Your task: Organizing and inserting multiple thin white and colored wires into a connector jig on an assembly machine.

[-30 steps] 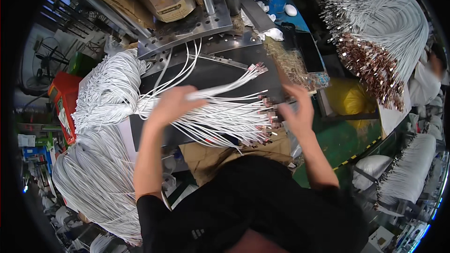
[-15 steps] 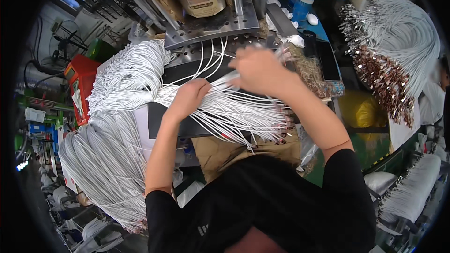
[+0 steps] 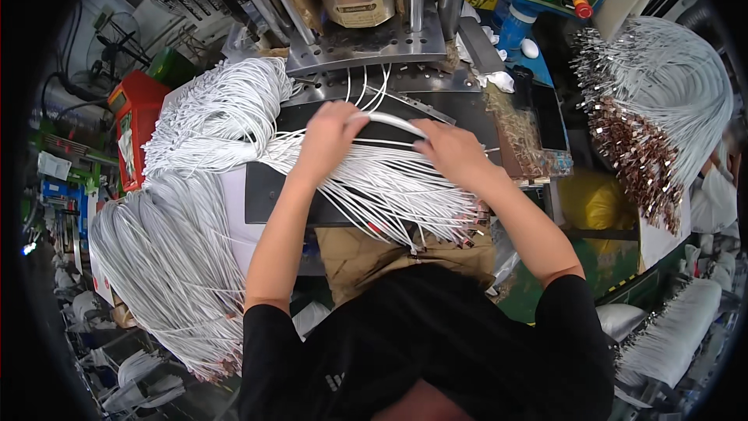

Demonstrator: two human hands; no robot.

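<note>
White strand of cables (image 3: 392, 120), arched above the black board (image 3: 265, 196), grasped in curled fingers (image 3: 349, 121) by the left hand (image 3: 323, 140) and, farther right, by the right hand (image 3: 454, 152). Just nearer, a loose spread of cables (image 3: 393, 187); to the left, a coiled bundle (image 3: 214, 113); on the far side, a metal press (image 3: 374, 53).

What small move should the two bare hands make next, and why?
Perhaps ease the bare right hand away from the bare left hand to straighten the slim white cable bundle: it bows between them, alongside a wider fan of white cables.
</note>
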